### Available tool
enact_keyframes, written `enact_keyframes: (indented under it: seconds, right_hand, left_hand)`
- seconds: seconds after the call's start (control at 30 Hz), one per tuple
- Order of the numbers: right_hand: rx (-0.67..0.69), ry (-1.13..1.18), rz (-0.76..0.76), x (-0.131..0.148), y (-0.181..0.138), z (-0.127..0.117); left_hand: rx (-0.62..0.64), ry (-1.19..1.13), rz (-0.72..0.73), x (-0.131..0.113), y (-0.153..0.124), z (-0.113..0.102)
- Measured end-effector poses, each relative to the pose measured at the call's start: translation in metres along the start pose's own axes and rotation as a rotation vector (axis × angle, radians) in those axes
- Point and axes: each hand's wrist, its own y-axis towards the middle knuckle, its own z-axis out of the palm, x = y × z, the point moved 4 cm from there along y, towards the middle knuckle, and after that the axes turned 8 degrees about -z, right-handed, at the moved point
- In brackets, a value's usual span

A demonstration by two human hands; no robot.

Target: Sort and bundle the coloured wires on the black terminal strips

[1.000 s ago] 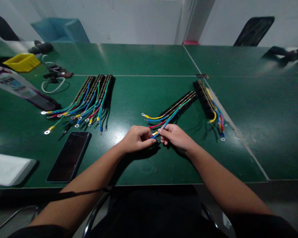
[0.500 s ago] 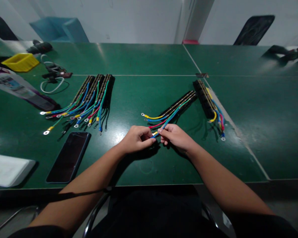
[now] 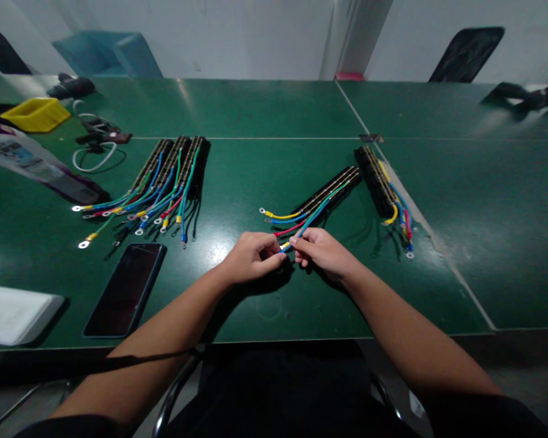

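A black terminal block (image 3: 329, 187) with metal strips lies slantwise in front of me, its coloured wires running toward my hands. My left hand (image 3: 253, 258) pinches the lug ends of a blue wire and a green wire between thumb and fingers. Just to its right, my right hand (image 3: 322, 250) grips the same blue wire (image 3: 311, 221) a little behind the lug. The yellow wire (image 3: 283, 216) and the red wire (image 3: 290, 230) of this block lie loose beyond my fingers, ring lugs pointing left. My fingers partly hide the held ends.
Several wired terminal blocks (image 3: 182, 164) lie side by side at left; another block (image 3: 375, 182) is at right. A phone (image 3: 124, 291), a white box (image 3: 18, 313), a plastic package (image 3: 41, 161), a yellow bin (image 3: 36, 114) and a cable (image 3: 98, 159) occupy the table's left side.
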Motion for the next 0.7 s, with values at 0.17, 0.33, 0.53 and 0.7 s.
enact_keyframes:
  seconds: [0.17,0.33,0.53,0.7]
  right_hand:
    - [0.008,-0.005,0.0,0.0004,-0.0001,0.0004]
    - [0.009,-0.009,0.012,0.0005,-0.0008,0.001]
    - [-0.001,-0.042,0.004,0.0051,-0.002,0.0016]
    - [0.008,-0.027,0.011,0.0048,-0.0019,0.0017]
  left_hand:
    - [-0.003,0.031,0.013,0.0006,-0.0001,0.001]
    - [0.012,0.065,0.018,0.0,0.0002,0.0018]
    - [-0.005,0.01,-0.011,-0.0001,-0.0009,0.0012]
    - [0.015,0.075,0.019,-0.0004,0.0003,0.0021]
